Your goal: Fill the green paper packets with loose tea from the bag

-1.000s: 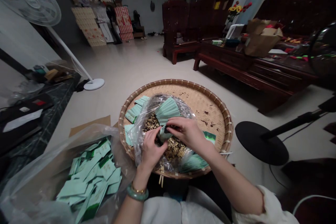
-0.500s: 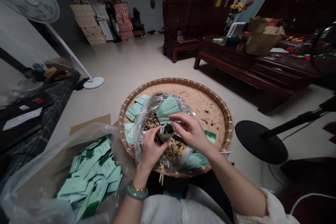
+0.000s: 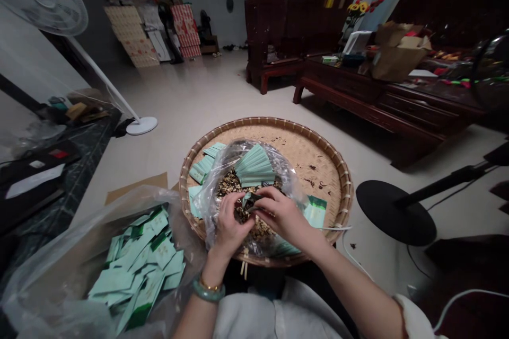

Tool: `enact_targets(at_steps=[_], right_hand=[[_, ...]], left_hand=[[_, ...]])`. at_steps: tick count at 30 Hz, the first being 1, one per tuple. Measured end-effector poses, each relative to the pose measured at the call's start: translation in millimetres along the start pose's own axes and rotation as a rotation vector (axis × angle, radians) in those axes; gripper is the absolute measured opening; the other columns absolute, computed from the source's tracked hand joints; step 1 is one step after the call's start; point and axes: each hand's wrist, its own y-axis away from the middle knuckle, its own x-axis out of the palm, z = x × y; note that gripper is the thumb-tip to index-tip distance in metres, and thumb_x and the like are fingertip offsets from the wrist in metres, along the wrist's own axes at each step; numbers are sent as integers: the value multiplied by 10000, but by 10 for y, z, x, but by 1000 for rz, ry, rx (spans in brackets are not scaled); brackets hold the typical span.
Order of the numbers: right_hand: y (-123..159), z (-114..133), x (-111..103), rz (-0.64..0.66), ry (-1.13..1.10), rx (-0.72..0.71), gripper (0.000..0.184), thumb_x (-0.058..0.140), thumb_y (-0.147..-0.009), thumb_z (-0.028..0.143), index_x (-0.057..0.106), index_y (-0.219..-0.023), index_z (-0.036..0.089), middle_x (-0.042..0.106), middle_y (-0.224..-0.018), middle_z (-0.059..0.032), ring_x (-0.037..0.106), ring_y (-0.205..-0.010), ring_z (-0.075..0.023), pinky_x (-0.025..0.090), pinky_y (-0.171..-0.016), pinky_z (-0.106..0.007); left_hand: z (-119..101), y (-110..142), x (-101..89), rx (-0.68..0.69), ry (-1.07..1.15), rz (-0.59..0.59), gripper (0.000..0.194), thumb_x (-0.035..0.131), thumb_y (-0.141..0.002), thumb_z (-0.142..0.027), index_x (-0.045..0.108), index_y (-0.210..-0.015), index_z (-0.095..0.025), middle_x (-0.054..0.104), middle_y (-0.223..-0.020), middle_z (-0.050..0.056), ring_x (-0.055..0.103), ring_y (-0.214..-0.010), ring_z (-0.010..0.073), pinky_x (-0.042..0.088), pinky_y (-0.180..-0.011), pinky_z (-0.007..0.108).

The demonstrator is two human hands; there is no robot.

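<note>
Left hand (image 3: 233, 230) and right hand (image 3: 283, 216) I have pinched together on a small mint-green paper sachet (image 3: 249, 200), over dried loose leaves (image 3: 259, 232), inside a clear plastic bag (image 3: 207, 206), on a round woven bamboo tray (image 3: 258, 121)

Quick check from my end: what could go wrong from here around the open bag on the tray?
The green sachet pinched between the left hand and right hand sits right over the loose dried flakes, so it could slip in. The fanned sachet stack rests on the soft clear bag and might slide. Dark bits on the woven tray suggest more could spill.
</note>
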Motion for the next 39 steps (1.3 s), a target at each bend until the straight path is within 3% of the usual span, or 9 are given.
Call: enact_targets(at_steps=[5,8,11,15,20,28,32,36,39], right_hand=[[-74,-64,-213,77,-150,121,72,542,-857,184,606,-829,165,597,-817,-44,545,-693,-128,434,-580,-220],[-80,-97,-300,101,-265,204,75,537,-835,193,593,-796,163,578,-771,-25,512,-644,-115,396,-530,-206],[-47,-157,-252,79,-396,316,86,560,-802,216,576,-871,168,588,-792,-21,524,-631,-114,418,-535,-211],[-12,-226,-114,-5,-445,435,273,642,-743,260,559,-991,180,612,-831,-18,551,-638,-122,447,-555,-224],[-6,-259,-24,38,-473,450,105,615,-758,243,621,-835,172,622,-727,2,546,-612,-117,437,-557,-219],[8,-301,5,17,-575,562,131,613,-750,273,614,-817,161,610,-614,7,565,-561,-124,443,-534,-224],[12,-323,3,83,-504,552,137,621,-745,261,629,-838,160,595,-592,18,550,-544,-116,438,-528,-215],[1,-317,3,98,-437,504,132,594,-781,262,647,-830,152,603,-618,11,552,-569,-114,431,-535,-207],[-20,-291,-3,86,-354,426,126,563,-806,237,659,-818,156,624,-655,1,553,-594,-118,426,-542,-209]], left_hand=[[5,-62,-67,-366,355,132,582,706,-690,-295,523,-1231,-183,565,-1277,133,533,-1164,267,446,-942,401],[17,-91,-82,-621,646,236,430,719,-675,-331,648,-1058,-149,678,-1109,114,624,-1024,239,480,-885,344],[-10,-82,-49,-745,756,288,334,776,-610,-308,696,-884,-134,731,-881,74,665,-809,194,510,-768,294],[-90,-76,-8,-778,788,236,275,792,-597,-286,691,-809,-143,722,-785,35,648,-713,151,500,-689,244],[-141,-130,-5,-777,791,266,337,764,-634,-355,706,-886,-138,723,-792,41,635,-697,148,477,-647,227],[-84,-100,83,-818,754,58,349,741,-644,-418,720,-828,-123,710,-726,47,618,-651,150,465,-604,236],[-103,-121,78,-754,750,85,339,754,-637,-352,696,-910,-158,709,-765,32,633,-699,152,481,-647,241],[-85,-141,69,-697,667,2,208,762,-617,-310,670,-717,-152,669,-700,2,600,-653,125,467,-632,221],[-65,-147,42,-713,653,57,198,747,-635,-318,657,-685,-149,638,-644,-13,566,-598,111,450,-588,212]])
